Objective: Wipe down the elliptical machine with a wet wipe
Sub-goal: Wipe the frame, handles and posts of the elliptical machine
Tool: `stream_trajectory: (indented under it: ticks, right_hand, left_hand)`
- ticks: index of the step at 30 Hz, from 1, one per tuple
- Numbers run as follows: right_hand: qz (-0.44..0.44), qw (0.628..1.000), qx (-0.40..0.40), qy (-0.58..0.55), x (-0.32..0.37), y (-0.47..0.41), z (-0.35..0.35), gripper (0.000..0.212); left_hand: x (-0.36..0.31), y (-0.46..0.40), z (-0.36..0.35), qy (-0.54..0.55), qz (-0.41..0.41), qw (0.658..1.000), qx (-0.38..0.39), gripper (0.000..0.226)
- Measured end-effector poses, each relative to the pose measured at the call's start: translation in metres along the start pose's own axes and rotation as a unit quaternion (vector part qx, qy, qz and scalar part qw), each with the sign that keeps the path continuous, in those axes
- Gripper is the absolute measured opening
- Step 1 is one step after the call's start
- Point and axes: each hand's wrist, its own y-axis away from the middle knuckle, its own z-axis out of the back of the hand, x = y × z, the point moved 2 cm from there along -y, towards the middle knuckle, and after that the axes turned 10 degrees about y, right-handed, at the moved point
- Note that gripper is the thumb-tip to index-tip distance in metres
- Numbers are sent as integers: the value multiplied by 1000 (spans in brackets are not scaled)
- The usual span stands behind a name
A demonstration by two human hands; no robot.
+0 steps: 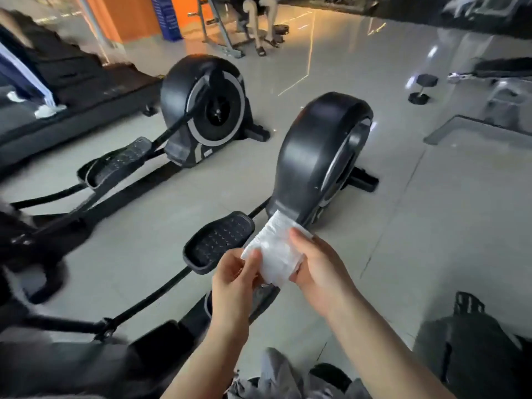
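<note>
Grey tiled gym floor fills the frame. Nearer elliptical machine sits centre, flywheel housing centre-right, left pedal lower centre; likely the wipe target since the hands are raised over it. Second elliptical upper left, well apart, probably not the one in hand. Seated person's legs top centre. Left hand and right hand lower centre hold the wet wipe between them, in the air, apart from the machine. Left thumb and fingers pinch its lower left edge; right fingers curl round its right side, seemingly unfolding it to get a full wiping face. Wiping judged not yet begun.
</note>
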Motion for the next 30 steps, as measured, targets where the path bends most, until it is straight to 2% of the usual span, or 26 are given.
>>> stream_trajectory:
  ticks: [3,6,9,13,14,18,20,24,26,28,29,30]
  right_hand:
    - [-42,992,119,-11,17,-30,-34,32]
    - [-108,967,231,4,23,-57,-68,41]
    - [-159,934,319,40,20,-84,-94,40]
    - [-186,864,451,124,23,-108,-126,31]
    - [-186,841,486,148,24,-109,-132,28]
    - [-193,731,611,234,36,-101,-147,32]
    - [-211,699,634,255,36,-92,-149,31]
    - [-224,645,681,265,36,-61,-147,25]
    - [-149,632,730,213,52,-33,-152,29]
    - [73,634,765,86,85,-2,-167,32]
    - [203,607,768,-2,103,15,-177,30]
    - [337,562,750,-87,117,29,-188,28]
  left_hand:
    - [-16,-18,10,52,-49,995,-76,27]
    - [-30,-29,22,70,-116,976,-173,30]
    - [-35,-33,27,72,-158,944,-281,18]
    - [-33,-32,14,88,-204,877,-426,28]
    - [-30,-30,7,85,-221,848,-473,29]
    - [-29,-14,-29,55,-318,697,-640,7]
    - [-29,0,-48,3,-348,626,-698,8]
    - [-24,41,-77,-110,-350,479,-797,16]
    - [-28,67,-82,-121,-370,429,-815,17]
    - [-40,90,-79,-95,-390,407,-820,16]
    - [-50,100,-78,-79,-401,408,-816,17]
    - [-60,108,-79,-69,-415,413,-808,19]
